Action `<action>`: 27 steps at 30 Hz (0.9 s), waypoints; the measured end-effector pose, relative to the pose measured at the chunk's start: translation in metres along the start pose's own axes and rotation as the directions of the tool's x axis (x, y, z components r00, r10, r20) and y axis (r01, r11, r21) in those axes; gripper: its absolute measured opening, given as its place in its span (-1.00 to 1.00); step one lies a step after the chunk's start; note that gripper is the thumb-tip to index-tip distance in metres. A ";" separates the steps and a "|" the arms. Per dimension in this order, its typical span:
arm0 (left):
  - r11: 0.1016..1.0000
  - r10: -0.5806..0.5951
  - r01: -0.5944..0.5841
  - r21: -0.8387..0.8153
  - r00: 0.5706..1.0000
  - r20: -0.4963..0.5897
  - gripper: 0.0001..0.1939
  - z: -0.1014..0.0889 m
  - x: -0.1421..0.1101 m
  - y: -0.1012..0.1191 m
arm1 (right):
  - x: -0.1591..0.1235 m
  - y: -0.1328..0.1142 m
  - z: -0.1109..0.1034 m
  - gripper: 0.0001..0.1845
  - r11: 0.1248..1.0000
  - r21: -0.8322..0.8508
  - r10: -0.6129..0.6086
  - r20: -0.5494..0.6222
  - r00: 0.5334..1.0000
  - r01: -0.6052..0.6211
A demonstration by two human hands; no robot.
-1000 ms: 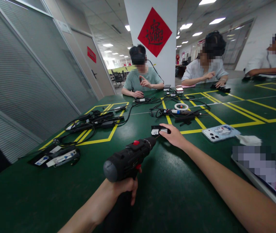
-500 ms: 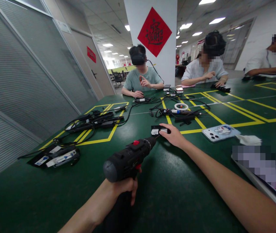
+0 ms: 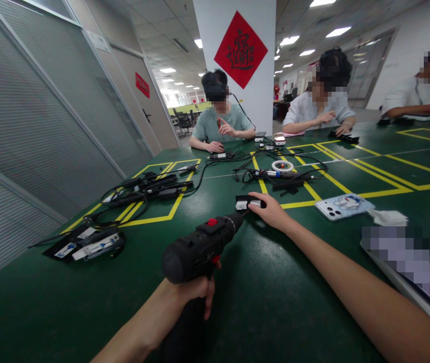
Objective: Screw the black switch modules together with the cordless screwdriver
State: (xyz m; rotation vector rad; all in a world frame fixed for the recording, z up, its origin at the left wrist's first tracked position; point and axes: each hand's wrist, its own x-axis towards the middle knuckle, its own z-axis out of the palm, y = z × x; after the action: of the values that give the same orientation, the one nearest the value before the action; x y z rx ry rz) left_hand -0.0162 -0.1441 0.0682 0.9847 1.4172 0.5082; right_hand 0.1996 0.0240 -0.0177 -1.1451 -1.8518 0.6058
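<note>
My left hand (image 3: 194,292) is wrapped round the grip of a black electric screwdriver (image 3: 199,247) with a red switch, its tip pointing away at a small black part with a white label (image 3: 245,203) on the green table (image 3: 86,302). My right hand (image 3: 271,210) reaches forward and pinches that part, holding it down on the table. The screwdriver's bit touches or nearly touches the part.
A phone in a white cartoon case (image 3: 342,206) and a crumpled tissue (image 3: 387,218) lie to the right. Black adapters and cables (image 3: 146,187) lie in yellow-taped squares to the left, labelled parts (image 3: 86,244) nearer. A tape roll (image 3: 282,165) and cables sit further back. Three other people work at the far side.
</note>
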 end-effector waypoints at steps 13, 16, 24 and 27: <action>0.991 0.047 -0.028 -0.128 0.987 0.156 -0.52 -0.019 -0.003 -0.012 | 0.001 0.000 0.001 -0.54 1.000 -0.006 -0.024 -0.011 1.000 0.024; 0.996 0.031 -0.018 -0.087 0.988 0.149 -0.42 -0.015 0.004 -0.013 | 0.000 -0.001 0.000 -0.55 1.000 0.001 -0.023 -0.010 1.000 0.023; 0.998 0.057 -0.058 0.017 0.997 0.061 -0.25 -0.002 0.017 -0.021 | 0.000 0.000 0.000 -0.55 1.000 0.006 -0.014 -0.015 1.000 0.014; 0.994 0.099 -0.102 0.045 0.992 0.077 -0.30 -0.006 0.015 -0.023 | 0.001 0.001 0.001 -0.54 1.000 0.010 -0.013 -0.018 1.000 0.013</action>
State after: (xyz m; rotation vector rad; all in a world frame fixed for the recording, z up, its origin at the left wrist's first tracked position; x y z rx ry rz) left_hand -0.0259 -0.1431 0.0417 1.1079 1.3239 0.5077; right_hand 0.1990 0.0249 -0.0184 -1.1282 -1.8379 0.5953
